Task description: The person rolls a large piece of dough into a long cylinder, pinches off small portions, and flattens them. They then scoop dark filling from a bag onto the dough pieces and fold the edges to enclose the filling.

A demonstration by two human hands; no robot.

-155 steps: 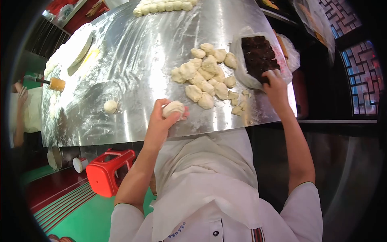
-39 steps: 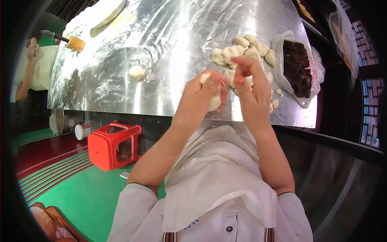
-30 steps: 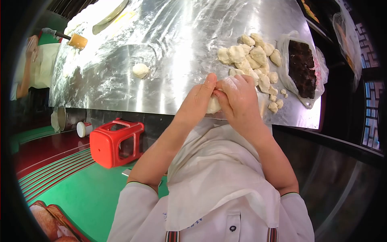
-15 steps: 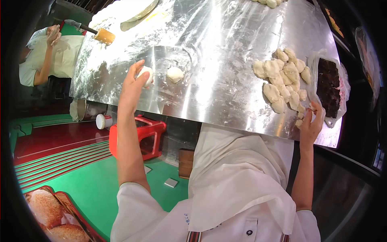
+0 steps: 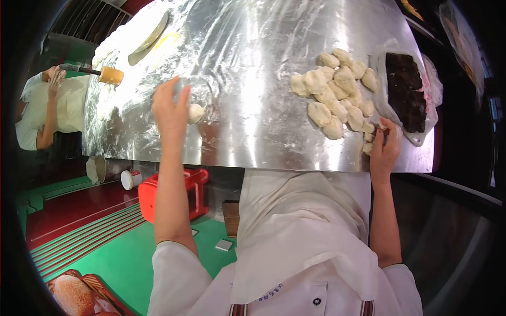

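Observation:
My left hand (image 5: pixel 171 108) is palm down over the floured metal table, thumb and fingers spread apart. Whatever lies beneath its palm is hidden. Just right of its thumb rests a round white dough ball (image 5: pixel 195 113). At the table's right side, my right hand (image 5: pixel 386 150) has its fingers pinched on a small piece of dough (image 5: pixel 382 126), mostly hidden by the fingertips. Other small dough bits (image 5: pixel 367 138) lie beside these fingers. A heap of pale dough pieces (image 5: pixel 337 87) sits up and left of that hand.
A dark filling block (image 5: pixel 406 92) in plastic lies at the right edge of the metal table (image 5: pixel 253 79). Far left are a wooden-headed tool (image 5: pixel 111 76) and another person's hands (image 5: pixel 55 76). A large dough slab (image 5: pixel 150 37) lies at back left. Below is a red stool (image 5: pixel 158 197).
The view has shifted, so the table items appear further left. My left hand has turned palm down, and the dough ball seen in it before is out of sight. My right hand stays by the small bits.

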